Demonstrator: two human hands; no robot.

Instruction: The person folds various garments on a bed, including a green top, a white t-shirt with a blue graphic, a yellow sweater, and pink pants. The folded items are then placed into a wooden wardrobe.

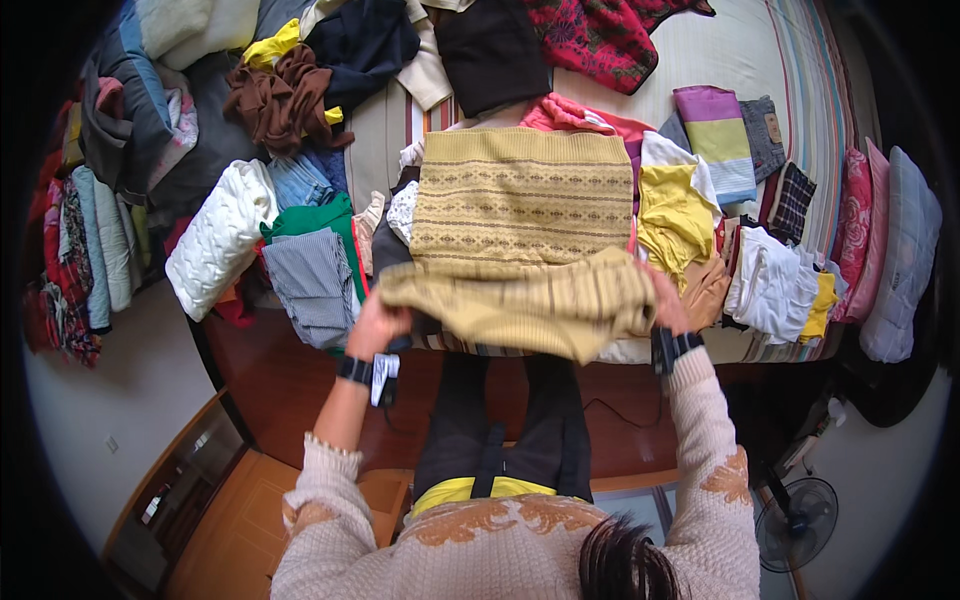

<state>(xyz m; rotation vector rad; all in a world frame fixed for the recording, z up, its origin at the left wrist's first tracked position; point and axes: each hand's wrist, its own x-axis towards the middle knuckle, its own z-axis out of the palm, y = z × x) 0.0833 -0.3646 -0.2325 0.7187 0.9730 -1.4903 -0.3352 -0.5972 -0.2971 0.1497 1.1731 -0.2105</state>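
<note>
A yellow patterned knit sweater (523, 199) lies at the bed's near edge, its ribbed hem towards the far side. Its near part is lifted and blurred, stretched between my two hands. My left hand (384, 319) grips the left end of this raised part, and my right hand (664, 296) grips the right end; the fingers of both are partly hidden by the knit. Black bands circle both wrists. Left of the sweater lie a striped folded garment (311, 285) and a green garment (311, 217). To its right is a crumpled yellow garment (675, 217).
A white quilted bundle (223, 236) sits at the bed's left edge. Brown (281, 101), black (491, 56) and red patterned clothes (600, 34) lie farther back. White folded clothes (772, 281) and pillows (900, 255) are at the right. A fan (796, 523) stands on the lower right.
</note>
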